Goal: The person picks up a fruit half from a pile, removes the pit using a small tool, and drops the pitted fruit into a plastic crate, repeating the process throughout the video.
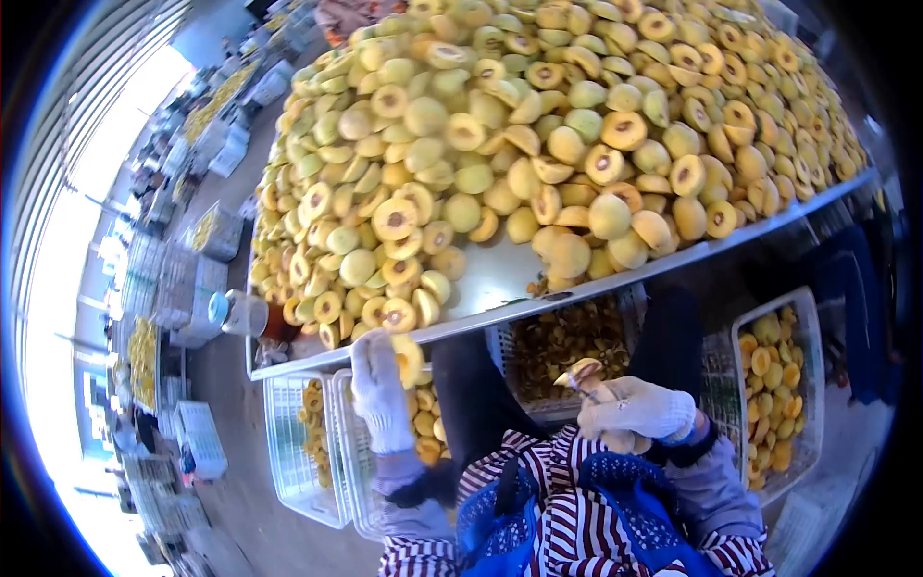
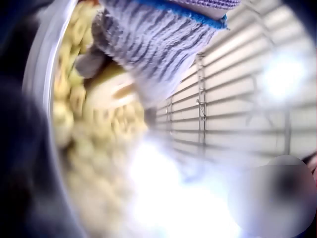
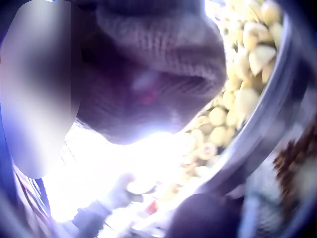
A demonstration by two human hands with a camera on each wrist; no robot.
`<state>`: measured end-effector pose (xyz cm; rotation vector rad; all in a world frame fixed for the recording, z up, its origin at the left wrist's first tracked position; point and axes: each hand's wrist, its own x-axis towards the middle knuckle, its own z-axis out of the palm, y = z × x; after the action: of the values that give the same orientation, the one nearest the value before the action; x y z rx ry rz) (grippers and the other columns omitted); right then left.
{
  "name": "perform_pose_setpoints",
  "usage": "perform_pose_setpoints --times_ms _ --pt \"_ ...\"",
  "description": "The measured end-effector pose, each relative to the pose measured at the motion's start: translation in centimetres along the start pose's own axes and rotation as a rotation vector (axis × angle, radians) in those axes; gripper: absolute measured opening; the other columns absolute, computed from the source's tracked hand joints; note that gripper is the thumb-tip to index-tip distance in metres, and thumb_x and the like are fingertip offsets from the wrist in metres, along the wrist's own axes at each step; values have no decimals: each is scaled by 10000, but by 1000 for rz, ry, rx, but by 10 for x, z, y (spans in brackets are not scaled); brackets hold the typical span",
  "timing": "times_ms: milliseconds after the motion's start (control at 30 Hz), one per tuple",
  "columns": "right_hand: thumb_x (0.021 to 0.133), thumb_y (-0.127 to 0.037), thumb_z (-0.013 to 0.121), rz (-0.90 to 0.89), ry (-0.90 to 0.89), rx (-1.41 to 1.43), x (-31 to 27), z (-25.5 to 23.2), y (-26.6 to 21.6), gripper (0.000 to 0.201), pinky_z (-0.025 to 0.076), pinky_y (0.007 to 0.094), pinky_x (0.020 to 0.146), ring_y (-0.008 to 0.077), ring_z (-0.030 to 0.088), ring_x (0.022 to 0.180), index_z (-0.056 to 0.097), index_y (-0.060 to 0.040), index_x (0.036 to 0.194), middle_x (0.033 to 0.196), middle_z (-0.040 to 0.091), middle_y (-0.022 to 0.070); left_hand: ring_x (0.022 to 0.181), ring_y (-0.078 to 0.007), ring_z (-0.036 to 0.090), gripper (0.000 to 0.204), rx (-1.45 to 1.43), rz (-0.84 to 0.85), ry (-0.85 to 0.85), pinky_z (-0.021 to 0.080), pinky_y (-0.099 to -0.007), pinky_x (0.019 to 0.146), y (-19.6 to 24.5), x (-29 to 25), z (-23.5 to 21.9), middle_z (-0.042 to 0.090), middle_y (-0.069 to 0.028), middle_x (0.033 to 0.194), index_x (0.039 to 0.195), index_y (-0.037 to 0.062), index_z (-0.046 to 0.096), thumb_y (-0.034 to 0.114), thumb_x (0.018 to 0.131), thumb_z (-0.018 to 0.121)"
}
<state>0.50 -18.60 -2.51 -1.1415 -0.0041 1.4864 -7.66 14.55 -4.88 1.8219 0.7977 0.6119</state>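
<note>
The gloved left hand (image 1: 382,392) is at the tray's front edge, its fingers against a halved yellow fruit (image 1: 409,360). In the left wrist view a pale fruit half (image 2: 113,91) lies between the glove (image 2: 153,52) and a grey fingertip. Over the lap, the gloved right hand (image 1: 638,412) has its fingers curled round a fruit piece (image 1: 583,369); a small dark thing beside that piece is too small to identify. The right glove (image 3: 158,74) looks dark and blurred in the right wrist view, its fingertips hidden.
Many halved fruits (image 1: 606,163) are heaped on a metal tray (image 1: 490,274). Below it stand white crates (image 1: 279,452) of fruit halves, a crate of brown scraps (image 1: 567,346) between the knees, and another fruit crate (image 1: 812,413) at the right. A blue-lidded jar (image 1: 240,313) is by the tray's left corner.
</note>
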Motion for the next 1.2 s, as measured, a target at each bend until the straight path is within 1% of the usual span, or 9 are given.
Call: perform_pose_setpoints --times_ms 67,100,133,200,333,367,533,1000,1200 --pt "922 -342 636 22 303 -340 6 3 1 252 364 211 396 66 498 452 594 -99 869 615 583 4 1089 -361 607 398 1055 527 -40 515 -463 888 -30 16 -43 644 -131 1147 1108 120 666 394 827 733" --pt "918 -340 637 28 336 -383 8 8 1 248 362 209 398 67 488 447 579 -106 858 613 578 0 1185 -353 542 424 1319 466 -84 460 -469 983 -4 8 -47 649 -129 1101 1119 123 668 299 750 781" --pt "913 -338 638 28 375 -425 6 15 -7 245 359 208 399 68 479 442 564 -114 848 611 574 -4 1177 -345 549 442 1178 476 -111 490 -404 931 17 8 -43 610 -108 1235 1092 137 680 342 718 795" --pt "901 -311 643 55 390 -460 7 33 -21 227 350 212 393 66 465 431 563 -108 840 591 560 -10 988 -321 630 385 801 787 -193 523 -388 832 47 13 -24 647 -126 1009 1072 62 655 253 757 767" --pt "891 -251 640 5 366 -436 20 46 -19 173 348 212 390 75 460 413 564 -99 857 575 552 -6 822 -266 708 196 1217 618 -703 566 -440 680 141 22 40 698 -48 868 951 139 733 275 843 642" --pt "893 -244 637 2 348 -397 22 48 -18 165 346 213 389 75 458 411 565 -98 865 574 552 -3 790 -270 716 171 1101 807 -732 562 -416 653 153 28 56 715 -61 880 876 123 754 238 844 631" --pt "972 -178 570 41 264 -597 43 16 19 301 463 220 443 115 602 495 551 -74 1254 708 680 54 820 -274 690 243 989 1165 -649 534 -406 726 207 40 122 708 -44 886 1053 114 716 207 839 653" --pt "945 -284 637 28 350 -537 28 31 6 313 475 222 471 91 601 513 606 -65 1168 677 665 26 826 -305 697 209 760 1396 -669 526 -423 725 260 26 171 715 -104 876 932 102 745 240 824 633" --pt "934 -330 665 -17 384 -459 19 33 -2 334 481 223 483 81 601 521 629 -62 1131 663 659 14 829 -318 699 216 791 1252 -742 523 -430 725 257 16 175 718 -130 872 880 96 757 255 817 625"
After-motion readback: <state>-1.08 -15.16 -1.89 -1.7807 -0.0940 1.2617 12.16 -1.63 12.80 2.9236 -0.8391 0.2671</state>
